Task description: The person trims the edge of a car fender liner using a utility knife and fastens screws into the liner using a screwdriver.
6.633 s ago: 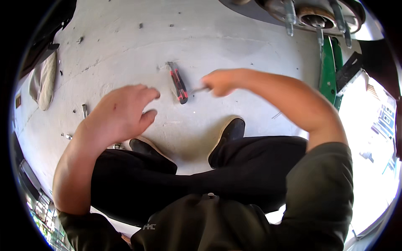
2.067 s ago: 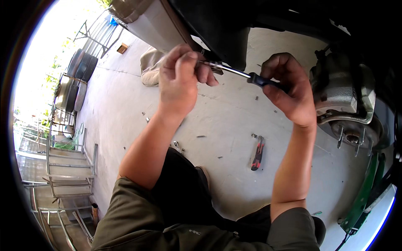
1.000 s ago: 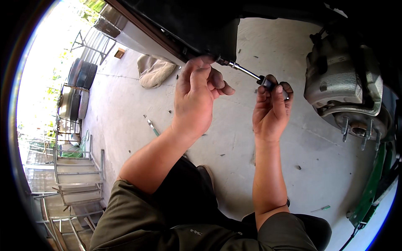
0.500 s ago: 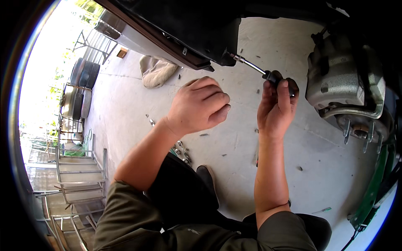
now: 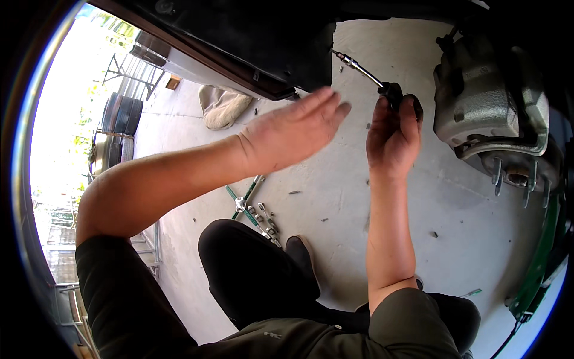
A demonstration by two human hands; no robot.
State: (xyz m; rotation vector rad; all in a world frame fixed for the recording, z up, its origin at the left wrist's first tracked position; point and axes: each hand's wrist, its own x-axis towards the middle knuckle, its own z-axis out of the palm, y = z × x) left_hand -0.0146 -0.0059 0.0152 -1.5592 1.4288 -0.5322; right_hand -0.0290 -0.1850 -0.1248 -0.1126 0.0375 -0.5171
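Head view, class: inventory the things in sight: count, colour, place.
Panel: one, black, top centre
Driver: one, black-silver, upper centre
Brake caliper: one, silver, right
Hub: one, grey, below caliper
Bar: one, green, far right
Thin tool: one, green, lower right
Cross wrench: one, green-silver, centre floor
Small tools: several, silver, beside wrench
Cloth: one, beige, upper left
Tyres: several, black, left
Shoe: one, black, lower centre
Left hand: one, bare, centre
Right hand: one, bare, gripping driver

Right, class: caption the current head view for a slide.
Near a brake caliper, the right hand grips a black-handled driver aimed at a dark panel, left hand open.
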